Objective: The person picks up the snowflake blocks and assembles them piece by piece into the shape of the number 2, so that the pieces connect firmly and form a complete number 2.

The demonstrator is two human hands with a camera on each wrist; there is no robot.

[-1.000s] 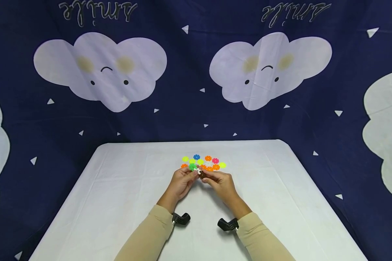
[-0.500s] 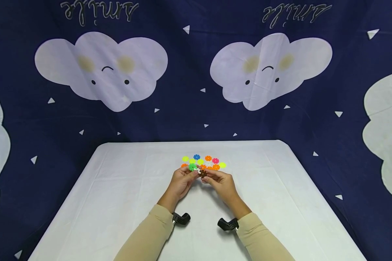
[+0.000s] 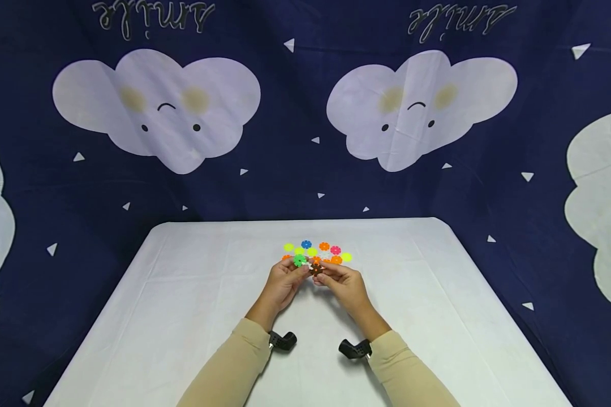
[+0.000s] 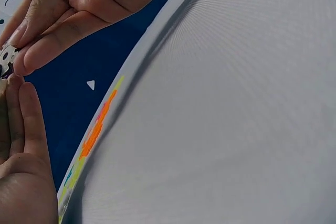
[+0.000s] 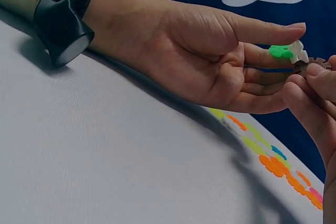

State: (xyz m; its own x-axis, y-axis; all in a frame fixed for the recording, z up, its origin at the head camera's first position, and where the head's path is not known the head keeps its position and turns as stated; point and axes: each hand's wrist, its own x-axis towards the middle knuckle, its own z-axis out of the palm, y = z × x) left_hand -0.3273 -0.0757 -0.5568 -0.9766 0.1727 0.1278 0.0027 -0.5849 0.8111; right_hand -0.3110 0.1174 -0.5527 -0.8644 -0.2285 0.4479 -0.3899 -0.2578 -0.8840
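Observation:
Both hands are together above the far middle of the table. My left hand (image 3: 284, 284) pinches a white notched plastic disc (image 5: 298, 52) near the thumb tip. A green flower-shaped disc (image 3: 299, 260) is joined to the white one and sticks out on its left. My right hand (image 3: 347, 287) pinches a brown flower-shaped disc (image 3: 315, 269) between thumb and index finger. In the right wrist view the brown disc (image 5: 319, 64) is right at the white one's edge, partly hidden by fingertips.
Several flower discs in orange, yellow, blue, pink and white lie flat behind the hands, including a blue disc (image 3: 306, 245) and a pink disc (image 3: 335, 250). A white cloth covers the table (image 3: 198, 316). A dark blue cloud-print curtain (image 3: 295, 102) hangs behind.
The brown disc has turned from a tilted view to show its flat face toward the head camera. The green disc has shifted slightly; both hands stay nearly in place.

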